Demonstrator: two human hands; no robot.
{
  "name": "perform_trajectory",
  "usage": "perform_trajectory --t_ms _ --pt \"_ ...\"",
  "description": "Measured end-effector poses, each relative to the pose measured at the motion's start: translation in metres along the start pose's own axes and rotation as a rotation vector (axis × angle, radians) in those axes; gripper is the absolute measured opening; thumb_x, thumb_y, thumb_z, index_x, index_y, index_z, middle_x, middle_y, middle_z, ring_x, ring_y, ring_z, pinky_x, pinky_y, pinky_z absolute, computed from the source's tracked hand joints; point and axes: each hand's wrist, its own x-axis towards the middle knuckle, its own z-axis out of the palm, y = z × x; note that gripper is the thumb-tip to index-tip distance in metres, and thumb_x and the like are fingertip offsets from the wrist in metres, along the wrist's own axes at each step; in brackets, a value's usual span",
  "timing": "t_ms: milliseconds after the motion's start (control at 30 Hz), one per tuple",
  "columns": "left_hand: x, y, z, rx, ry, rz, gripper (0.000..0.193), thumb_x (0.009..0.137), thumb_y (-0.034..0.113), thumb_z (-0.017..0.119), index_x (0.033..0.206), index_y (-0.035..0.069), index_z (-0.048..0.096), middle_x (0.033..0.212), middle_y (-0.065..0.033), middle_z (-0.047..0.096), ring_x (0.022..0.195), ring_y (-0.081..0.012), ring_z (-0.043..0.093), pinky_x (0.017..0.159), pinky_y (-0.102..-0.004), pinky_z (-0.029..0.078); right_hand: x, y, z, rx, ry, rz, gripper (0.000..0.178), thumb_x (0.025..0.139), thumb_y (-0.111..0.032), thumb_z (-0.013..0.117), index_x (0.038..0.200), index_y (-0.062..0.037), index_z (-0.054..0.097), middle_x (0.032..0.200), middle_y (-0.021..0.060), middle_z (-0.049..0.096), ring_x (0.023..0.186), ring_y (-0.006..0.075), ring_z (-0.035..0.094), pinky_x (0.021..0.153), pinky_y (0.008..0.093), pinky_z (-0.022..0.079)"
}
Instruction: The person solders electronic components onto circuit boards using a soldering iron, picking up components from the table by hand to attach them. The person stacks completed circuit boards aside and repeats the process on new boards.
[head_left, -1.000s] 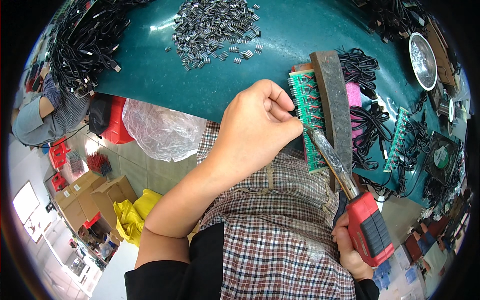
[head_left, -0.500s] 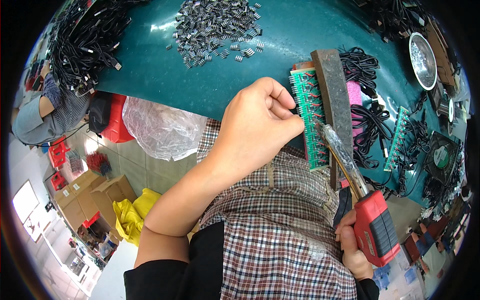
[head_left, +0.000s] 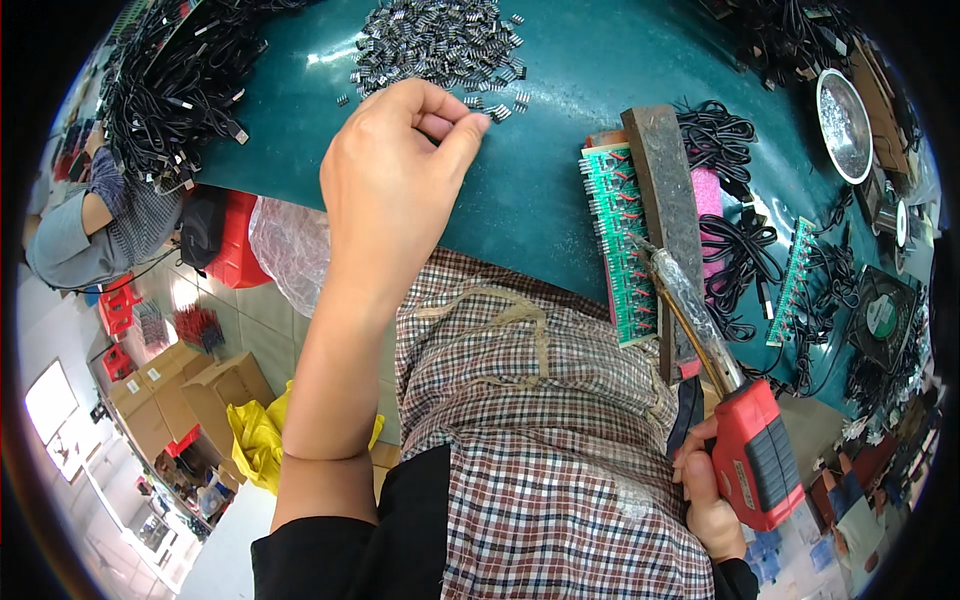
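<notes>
My left hand [head_left: 395, 165] is over the green table at the near edge of a pile of small black connectors with metal pins [head_left: 435, 45]. Its thumb and fingers are bent into a pinch; whatever lies between them, if anything, is hidden. A few loose connectors sit just beyond the fingertips. My right hand [head_left: 712, 500] grips a red and black soldering gun [head_left: 755, 455] at the lower right. The gun's tip points up and left, to the green circuit board strip [head_left: 622, 245]. That strip has red wires and a row of pins along its left edge, and leans against a dark bar [head_left: 668, 190].
Bundled black cables [head_left: 715, 140] lie right of the bar by a pink block [head_left: 708, 205]. Farther right are another board strip [head_left: 793, 280], a metal bowl [head_left: 843, 125], a solder spool [head_left: 893, 220] and a fan [head_left: 885, 315]. USB cables [head_left: 160, 110] heap at the left, near another person's arm [head_left: 85, 220].
My left hand has moved from the board strip up and left to the connector pile, still pinched. The right hand and soldering gun have barely shifted.
</notes>
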Motion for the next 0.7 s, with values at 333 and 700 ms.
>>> perform_trajectory --t_ms 333,700 --pt "-0.001 -0.003 0.018 0.275 0.132 0.217 0.010 0.076 0.014 0.077 0.079 0.006 0.071 0.078 -0.0080 0.068 0.068 -0.0264 0.068 0.063 -0.0402 0.054 0.004 0.002 0.001 0.304 -0.025 0.032 0.025 0.079 -0.008 0.081 0.104 -0.0048 0.074 0.088 0.0083 0.074 0.077 0.0249 0.072 0.071 0.0355 0.057" --pt "-0.019 0.010 0.008 -0.491 -0.137 -0.257 0.010 0.085 0.005 0.075 0.089 -0.004 0.072 0.086 -0.0097 0.077 0.077 -0.0133 0.074 0.070 -0.0264 0.058 0.002 0.000 0.002 0.312 -0.043 0.141 0.028 0.080 -0.011 0.082 0.106 -0.0061 0.074 0.086 0.0065 0.072 0.076 0.0228 0.072 0.070 0.0343 0.057"
